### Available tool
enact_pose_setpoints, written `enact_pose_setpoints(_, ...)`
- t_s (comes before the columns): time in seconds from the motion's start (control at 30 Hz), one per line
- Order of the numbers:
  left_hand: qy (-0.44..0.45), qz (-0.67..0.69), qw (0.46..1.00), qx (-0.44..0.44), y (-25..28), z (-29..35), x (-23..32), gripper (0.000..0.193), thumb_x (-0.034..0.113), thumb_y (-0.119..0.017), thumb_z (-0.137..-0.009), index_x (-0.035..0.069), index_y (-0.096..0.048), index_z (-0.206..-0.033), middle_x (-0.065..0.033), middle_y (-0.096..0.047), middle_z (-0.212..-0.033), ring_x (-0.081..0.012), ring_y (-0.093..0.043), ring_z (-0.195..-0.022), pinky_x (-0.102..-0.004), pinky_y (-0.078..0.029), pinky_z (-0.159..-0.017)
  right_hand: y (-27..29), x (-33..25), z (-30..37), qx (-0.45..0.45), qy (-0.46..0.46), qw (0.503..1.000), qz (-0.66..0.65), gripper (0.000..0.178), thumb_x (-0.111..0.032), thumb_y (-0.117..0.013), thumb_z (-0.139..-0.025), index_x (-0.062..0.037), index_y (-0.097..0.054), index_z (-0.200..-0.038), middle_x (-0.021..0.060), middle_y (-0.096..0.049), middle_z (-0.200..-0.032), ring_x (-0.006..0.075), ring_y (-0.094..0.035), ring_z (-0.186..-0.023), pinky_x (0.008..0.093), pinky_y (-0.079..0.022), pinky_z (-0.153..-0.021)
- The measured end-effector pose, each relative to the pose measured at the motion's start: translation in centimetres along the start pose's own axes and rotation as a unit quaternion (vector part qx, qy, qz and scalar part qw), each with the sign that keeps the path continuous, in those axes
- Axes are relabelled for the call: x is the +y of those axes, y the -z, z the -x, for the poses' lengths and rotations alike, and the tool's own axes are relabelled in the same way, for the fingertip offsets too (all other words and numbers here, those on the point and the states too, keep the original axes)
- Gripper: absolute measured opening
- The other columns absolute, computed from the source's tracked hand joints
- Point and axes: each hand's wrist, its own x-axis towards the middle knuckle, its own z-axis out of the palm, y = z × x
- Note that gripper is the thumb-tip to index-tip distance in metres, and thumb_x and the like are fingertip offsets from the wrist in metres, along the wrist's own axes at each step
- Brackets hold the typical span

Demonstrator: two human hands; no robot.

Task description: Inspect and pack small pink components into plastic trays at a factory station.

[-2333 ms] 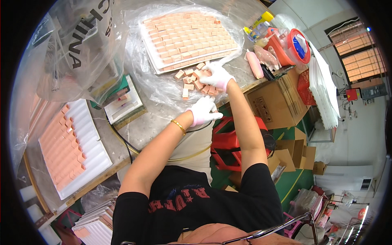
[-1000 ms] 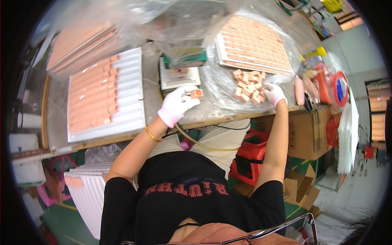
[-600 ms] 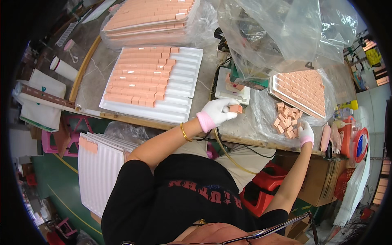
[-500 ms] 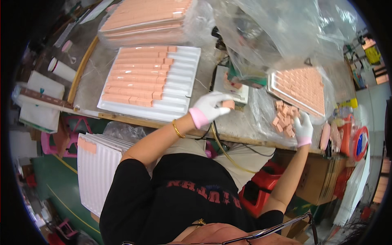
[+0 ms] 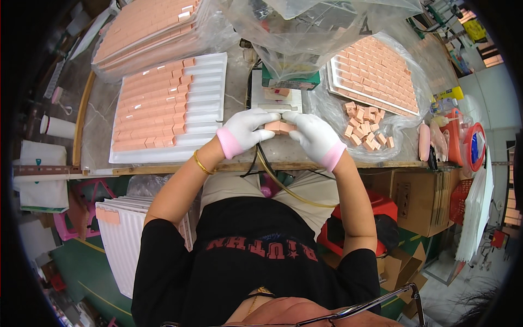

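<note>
As L hand (image 5: 247, 131) & R hand (image 5: 316, 136) hold 2 blocks (image 5: 274, 127), shirt (image 5: 250, 220) shows lettering (image 5: 271, 250).

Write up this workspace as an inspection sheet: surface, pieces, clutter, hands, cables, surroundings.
Surface: grey stone-patterned tabletop with wooden front edge.
Pieces: small peach rectangular blocks, held; white ribbed tray partly filled with peach block rows; loose peach block pile on clear plastic sheeting; filled tray stacks at rear left and right.
Clutter: clear plastic bag over a green boxy object; pink cylinder and orange-red plastic tub at right.
Hands: white-gloved left hand and white-gloved right hand both grip the held blocks.
Cables: black cable and yellow tube hang past the front edge.
Surroundings: red plastic stool, brown cardboard boxes, stacked white ribbed trays; green floor.
</note>
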Motion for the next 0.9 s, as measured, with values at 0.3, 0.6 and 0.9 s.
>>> enact_pose_setpoints(0.3, 0.171, 0.098, 0.98, -0.021, -0.1, 0.2, 1.6, 0.049, 0.013, -0.067, -0.08, 0.006, -0.053, -0.126, -0.0121, -0.063, -0.096, -0.0189, -0.061, -0.079, -0.0299, -0.05, -0.073, -2.1, -0.1, 0.2, 0.027, -0.123, 0.984, -0.122, 0.045, -0.016, -0.07, -0.078, -0.0032, -0.053, -0.118, 0.017, -0.06, -0.094, 0.0332, -0.059, -0.082, 0.0401, -0.048, -0.076)
enact_pose_setpoints(0.6, 0.097, 0.09, 0.991, 0.035, 2.3, 0.0, -4.1, 0.053, 0.009, -0.063, -0.081, 0.001, -0.047, -0.131, -0.0128, -0.062, -0.112, -0.0191, -0.061, -0.095, -0.0321, -0.051, -0.084, -2.7, 3.8, -1.2, 0.209, -0.133, 0.968, 0.046, 0.026, -0.023, -0.075, -0.071, -0.003, -0.068, -0.087, 0.0142, -0.058, -0.098, 0.0301, -0.054, -0.098, 0.0384, -0.045, -0.085)
enact_pose_setpoints(0.9, 0.336, -0.438, 0.832, -0.049, 15.1, 0.0, -14.2, 0.033, 0.034, -0.058, -0.08, 0.013, -0.068, -0.104, -0.0145, -0.064, -0.104, -0.0346, -0.056, -0.103, -0.0434, -0.045, -0.092, -3.9, 6.4, -6.9, 0.201, -0.255, 0.942, -0.082, 0.046, -0.031, -0.084, -0.06, -0.0054, -0.061, -0.091, 0.0185, -0.059, -0.101, 0.0336, -0.058, -0.098, 0.0393, -0.049, -0.087)
